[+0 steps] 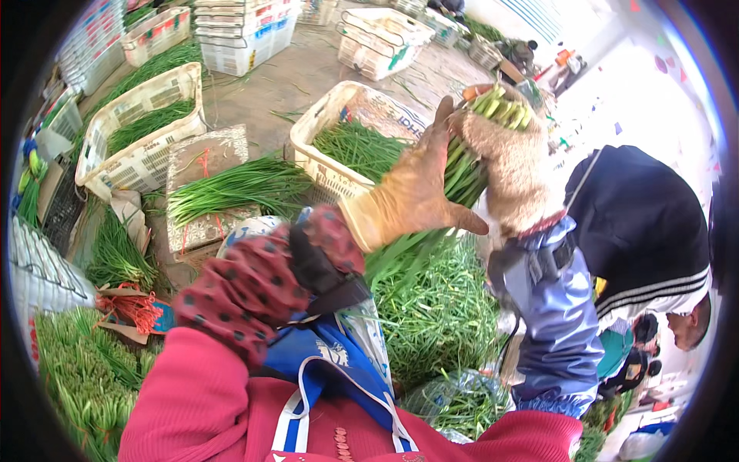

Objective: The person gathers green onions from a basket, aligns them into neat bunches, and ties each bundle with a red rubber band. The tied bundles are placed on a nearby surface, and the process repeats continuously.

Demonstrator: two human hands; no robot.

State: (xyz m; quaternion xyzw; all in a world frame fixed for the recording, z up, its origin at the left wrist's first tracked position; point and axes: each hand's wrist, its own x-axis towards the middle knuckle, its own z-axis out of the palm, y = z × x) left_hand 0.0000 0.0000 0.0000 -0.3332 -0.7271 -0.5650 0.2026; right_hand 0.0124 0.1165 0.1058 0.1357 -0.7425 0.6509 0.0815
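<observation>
My right hand [512,158], in a fuzzy brown glove, is wrapped around a bunch of garlic chives [466,169]. The pale cut ends of the bunch point up at the top of the fist, while its green leaves trail down to the left. Close beside the leaves, my left hand [412,192] wears a worn yellow-brown glove, with its fingers and thumb spread wide. Whether its palm touches the leaves is hard to tell. Beneath both hands lies a heap of loose green leaves and trimmings [439,308].
Long chives lie on a patterned board [208,146] at the left. White crates [304,146] hold more chives. Red ties [135,308] rest near upright bundles [85,377] at the lower left. A person in a dark jacket [639,223] bends close by on the right.
</observation>
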